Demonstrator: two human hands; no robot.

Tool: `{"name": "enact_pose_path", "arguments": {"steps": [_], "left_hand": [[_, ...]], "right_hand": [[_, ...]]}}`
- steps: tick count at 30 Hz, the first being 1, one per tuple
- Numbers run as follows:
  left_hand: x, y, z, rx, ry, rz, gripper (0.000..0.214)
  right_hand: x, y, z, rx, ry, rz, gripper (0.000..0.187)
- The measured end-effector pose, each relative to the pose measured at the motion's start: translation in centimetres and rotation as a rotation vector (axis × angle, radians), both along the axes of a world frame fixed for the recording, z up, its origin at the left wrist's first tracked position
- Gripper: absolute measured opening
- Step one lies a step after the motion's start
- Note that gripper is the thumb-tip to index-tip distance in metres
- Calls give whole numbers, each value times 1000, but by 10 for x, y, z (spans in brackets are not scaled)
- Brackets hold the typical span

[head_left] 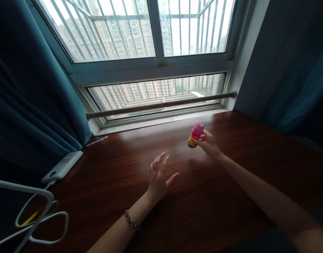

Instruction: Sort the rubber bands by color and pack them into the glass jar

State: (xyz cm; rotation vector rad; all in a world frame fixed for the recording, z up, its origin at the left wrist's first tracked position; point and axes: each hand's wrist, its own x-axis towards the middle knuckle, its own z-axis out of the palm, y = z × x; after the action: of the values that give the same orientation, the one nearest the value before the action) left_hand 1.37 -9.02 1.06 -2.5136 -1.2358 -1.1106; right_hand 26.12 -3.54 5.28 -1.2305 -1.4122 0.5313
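In my right hand (209, 144) is a small figure-like object (197, 130), bright pink at the top, red in the middle and yellow with dark marks at the bottom. A thin loop sticks out from its upper left side. My thumb and fingers close around its middle, and it is tilted slightly over the far part of the tabletop. I cannot tell whether its lower end touches the wood. My left hand (158, 175) is open and holds nothing, with fingers and thumb apart, low over the table to the left. A braided bracelet (131, 220) circles that wrist.
The dark reddish-brown wooden table (119, 168) reaches to the window sill (161, 121). At the left lie a white power bank (63, 166) and looped white cable (49, 242). A metal rail (161, 105) crosses the window. Blue curtains (32, 80) hang at the sides.
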Motion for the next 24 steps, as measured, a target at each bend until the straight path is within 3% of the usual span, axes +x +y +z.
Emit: {"name": "enact_pose_path", "arguments": {"steps": [4, 9, 18, 24], "left_hand": [[-1, 3, -6, -6, 39, -34, 55], [-2, 6, -8, -27, 28, -46, 46], [-2, 10, -11, -68, 27, -25, 41], [-1, 5, -9, -98, 22, -18, 42]], "right_hand": [[91, 38, -4, 9, -45, -286, 64], [162, 43, -20, -5, -72, -416, 74], [189, 44, -44, -92, -204, -296, 79], [197, 53, -60, -131, -275, -340, 80]]}}
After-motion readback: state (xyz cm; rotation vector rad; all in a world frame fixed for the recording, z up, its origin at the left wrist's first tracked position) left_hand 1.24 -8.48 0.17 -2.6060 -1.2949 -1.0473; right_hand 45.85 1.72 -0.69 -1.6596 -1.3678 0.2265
